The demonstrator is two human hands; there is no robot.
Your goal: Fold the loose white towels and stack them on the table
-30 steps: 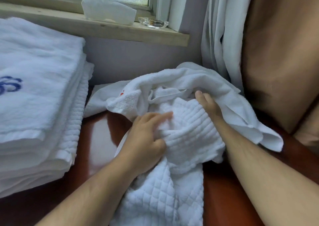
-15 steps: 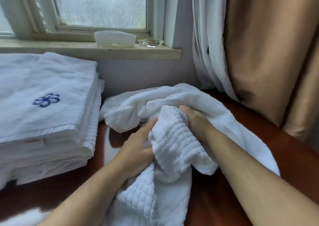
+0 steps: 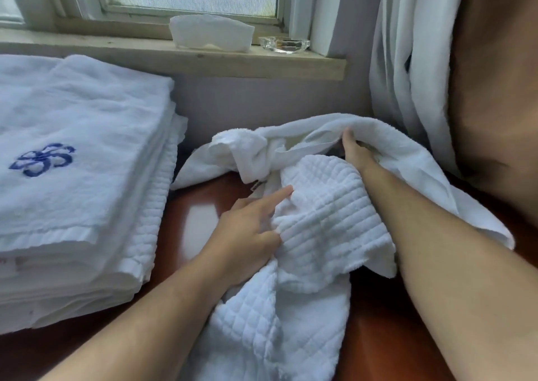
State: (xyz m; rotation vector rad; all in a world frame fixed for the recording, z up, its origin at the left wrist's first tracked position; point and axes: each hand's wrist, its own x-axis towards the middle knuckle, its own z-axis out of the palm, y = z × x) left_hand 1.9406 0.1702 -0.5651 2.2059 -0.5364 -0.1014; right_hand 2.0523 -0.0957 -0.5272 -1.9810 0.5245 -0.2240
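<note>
left hand [image 3: 247,235]: grip is holding the quilted towel [image 3: 326,223], thumb and curled fingers digging into the cloth, index finger sticking out straight

right hand [image 3: 353,155]: reaching into a fold of the plain towel [image 3: 393,147]; fingers are hiding in there, so can't tell how the grip is sitting

loose towels: both are lying bunched together on the bench [image 3: 378,337], just right of the folded stack [image 3: 81,206]

glass dish [image 3: 283,44]: sitting on the windowsill [image 3: 145,57] beside a white pack [image 3: 211,32]; can't tell what it's holding

writing: a blue stitched flower-ish emblem [image 3: 43,159] is showing on the stack's top towel; a small tag [image 3: 257,187] is peeking out of the loose towels, print too small to read
</note>
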